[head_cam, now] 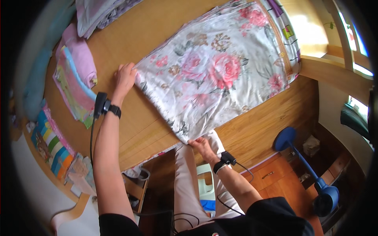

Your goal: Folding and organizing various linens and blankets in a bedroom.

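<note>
A white cloth printed with pink and lilac roses point(203, 70), folded in layers, is spread over a tan mat point(112, 44). My left hand point(126, 78) grips its far left corner, with the fingertips partly hidden behind the hand. At the near left corner, over my knees, my right hand point(202, 147) pinches the cloth between thumb and fingers. The folded edge runs straight between both hands. Each wrist wears a black strap with a small cabled device.
Folded pink and patterned cloths point(75, 79) lie at the left, beside a striped pillow point(53, 141). More folded fabric point(100, 14) sits at the top. A blue desk lamp point(307, 168) stands on the right. Below are a pale green plastic stool point(205, 183) and loose cables.
</note>
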### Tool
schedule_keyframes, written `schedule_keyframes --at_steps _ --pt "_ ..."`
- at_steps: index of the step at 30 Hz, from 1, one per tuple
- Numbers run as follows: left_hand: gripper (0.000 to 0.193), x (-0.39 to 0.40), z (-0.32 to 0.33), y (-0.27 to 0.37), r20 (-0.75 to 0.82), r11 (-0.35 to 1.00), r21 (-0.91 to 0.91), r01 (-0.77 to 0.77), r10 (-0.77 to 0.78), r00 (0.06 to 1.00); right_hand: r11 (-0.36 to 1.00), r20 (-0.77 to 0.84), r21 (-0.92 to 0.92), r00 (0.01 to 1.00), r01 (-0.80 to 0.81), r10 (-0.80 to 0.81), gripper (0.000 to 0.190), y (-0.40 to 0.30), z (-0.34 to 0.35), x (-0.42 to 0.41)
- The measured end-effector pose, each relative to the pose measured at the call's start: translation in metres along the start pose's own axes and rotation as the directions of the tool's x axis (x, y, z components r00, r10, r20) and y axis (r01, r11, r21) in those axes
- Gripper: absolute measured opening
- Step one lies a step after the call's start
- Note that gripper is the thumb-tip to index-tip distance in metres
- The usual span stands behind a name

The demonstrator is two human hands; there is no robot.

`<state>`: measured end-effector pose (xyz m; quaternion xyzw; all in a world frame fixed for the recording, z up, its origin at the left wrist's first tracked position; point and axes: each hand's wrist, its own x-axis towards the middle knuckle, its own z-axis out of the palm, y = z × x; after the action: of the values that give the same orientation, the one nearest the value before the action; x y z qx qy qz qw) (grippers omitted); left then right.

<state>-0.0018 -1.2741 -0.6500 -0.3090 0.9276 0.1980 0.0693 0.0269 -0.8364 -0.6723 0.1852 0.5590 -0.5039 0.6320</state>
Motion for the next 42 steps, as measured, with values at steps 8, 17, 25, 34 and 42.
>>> schedule_keyframes --at_steps 8,17,25,34,42 --pt "0.019 -0.006 -0.004 0.021 -0.080 0.990 0.132 0.045 -0.034 0.996 0.997 -0.015 -0.070 1.000 -0.016 0.015 0.023 -0.027 0.007 -0.016" --pt "0.021 0.005 -0.030 0.047 0.077 0.991 -0.084 0.107 -0.101 0.992 0.979 0.080 0.204 0.997 -0.028 0.012 0.021 -0.054 -0.021 -0.019" --pt "0.017 -0.006 -0.033 0.030 -0.076 0.938 -0.341 0.069 -0.100 0.992 0.955 0.043 0.294 0.999 -0.033 0.022 0.018 -0.052 -0.032 -0.014" --pt "0.019 -0.018 0.003 0.000 -0.073 0.984 -0.124 0.125 -0.134 0.988 0.947 0.011 0.318 0.999 -0.033 0.031 0.014 -0.063 -0.026 -0.024" --pt "0.051 -0.046 0.013 0.116 -0.393 0.926 0.363 0.108 0.047 0.918 0.931 0.045 0.350 0.995 -0.099 0.089 0.016 -0.063 -0.031 -0.018"
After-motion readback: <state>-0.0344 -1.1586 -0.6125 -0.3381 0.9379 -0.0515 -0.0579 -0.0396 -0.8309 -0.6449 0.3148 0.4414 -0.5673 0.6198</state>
